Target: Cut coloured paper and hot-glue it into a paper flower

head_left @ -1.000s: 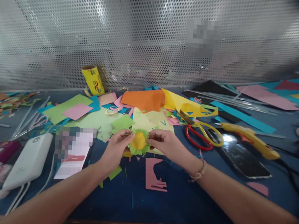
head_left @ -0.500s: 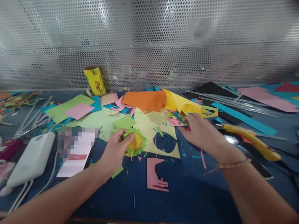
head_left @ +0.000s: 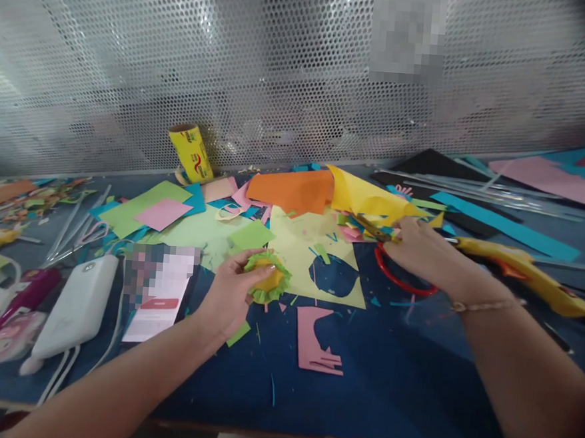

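Observation:
Between the thumb and fingers of my left hand (head_left: 232, 288) is a fringed paper flower (head_left: 271, 279), green round the edge with a yellow middle. My right hand (head_left: 415, 244) is closed on a pair of scissors (head_left: 380, 260) with red handles. Their blades point left over the paper scraps, and part of them is hidden by my fingers. Beneath both hands lies a pale yellow sheet (head_left: 296, 239) with a round hole cut in it. A cut pink piece (head_left: 311, 340) rests on the dark blue table nearer to me.
Orange paper (head_left: 289, 189) and a curled yellow sheet (head_left: 354, 193) lie behind the hands. A yellow glue gun (head_left: 534, 272) with a cord is at the right. On the left are a phone (head_left: 161, 303), a white power bank (head_left: 76, 307) and cables. A yellow tube (head_left: 191, 152) stands by the perforated metal panel.
My right hand has lifted the red-handled scissors from among the scraps and moved right. The flower stays in my left hand. The view has shifted a little.

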Demonstrator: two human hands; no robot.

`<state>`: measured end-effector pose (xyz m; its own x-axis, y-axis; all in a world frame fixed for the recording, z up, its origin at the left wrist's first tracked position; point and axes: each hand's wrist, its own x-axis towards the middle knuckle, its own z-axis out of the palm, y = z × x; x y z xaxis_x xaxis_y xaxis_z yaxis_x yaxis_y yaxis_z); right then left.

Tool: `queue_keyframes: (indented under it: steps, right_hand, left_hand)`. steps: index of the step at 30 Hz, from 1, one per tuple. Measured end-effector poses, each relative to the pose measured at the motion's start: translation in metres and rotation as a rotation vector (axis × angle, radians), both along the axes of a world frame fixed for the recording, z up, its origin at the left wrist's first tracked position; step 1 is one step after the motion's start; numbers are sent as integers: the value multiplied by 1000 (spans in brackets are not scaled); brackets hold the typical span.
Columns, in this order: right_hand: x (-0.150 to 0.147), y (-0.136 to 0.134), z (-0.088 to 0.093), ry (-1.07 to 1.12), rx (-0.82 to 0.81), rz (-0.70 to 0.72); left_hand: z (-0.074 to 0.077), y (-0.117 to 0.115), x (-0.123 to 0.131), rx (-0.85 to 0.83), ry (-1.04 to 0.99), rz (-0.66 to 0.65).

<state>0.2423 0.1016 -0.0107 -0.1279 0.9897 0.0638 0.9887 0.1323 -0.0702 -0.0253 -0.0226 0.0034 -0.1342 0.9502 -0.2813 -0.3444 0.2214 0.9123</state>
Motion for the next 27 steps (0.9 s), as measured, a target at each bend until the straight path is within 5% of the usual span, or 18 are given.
queue_keyframes:
  steps: [8, 18, 22, 27]
  right_hand:
    - [-6, -8, 5, 13, -203, -143]
    - [-14, -26, 27, 130, 237, 25]
    - [-19, -30, 32, 249, 279, 277]
    - [-36, -54, 40, 394, -98, 617]
  left_hand:
    - [5, -3, 4, -85, -54, 74]
    - [-5, 1, 2, -99, -88, -5]
    - [2, -2, 4, -61, -52, 32]
    - [3, -2, 6, -27, -13, 97]
